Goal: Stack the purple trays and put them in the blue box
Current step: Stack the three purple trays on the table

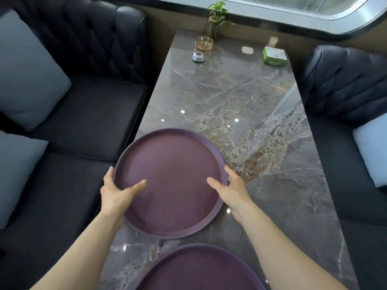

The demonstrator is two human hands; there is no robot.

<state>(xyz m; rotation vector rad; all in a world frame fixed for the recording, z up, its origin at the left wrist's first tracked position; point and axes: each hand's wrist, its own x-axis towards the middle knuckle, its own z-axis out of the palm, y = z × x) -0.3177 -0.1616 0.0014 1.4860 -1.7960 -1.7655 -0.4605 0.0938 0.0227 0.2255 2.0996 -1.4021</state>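
The person is holding the far tray (170, 183) with both hands, one at each side of its rim. The left hand (116, 194) is clamped on the left edge, thumb lying flat inside the tray and the other fingers going under the rim. The right hand (233, 190) is doing the same on the right edge. This tray is sitting near the left border of the table (261, 114), partly hanging over it, and I cannot tell if it is already lifted or only resting.

The near tray (199, 268) is lying straight below the held one, closer to the person's body and a little to the right, between the two forearms. The two trays are apart, not touching. So I think the held tray must come back toward the person to land on the near one. The blue box is not visible from here.
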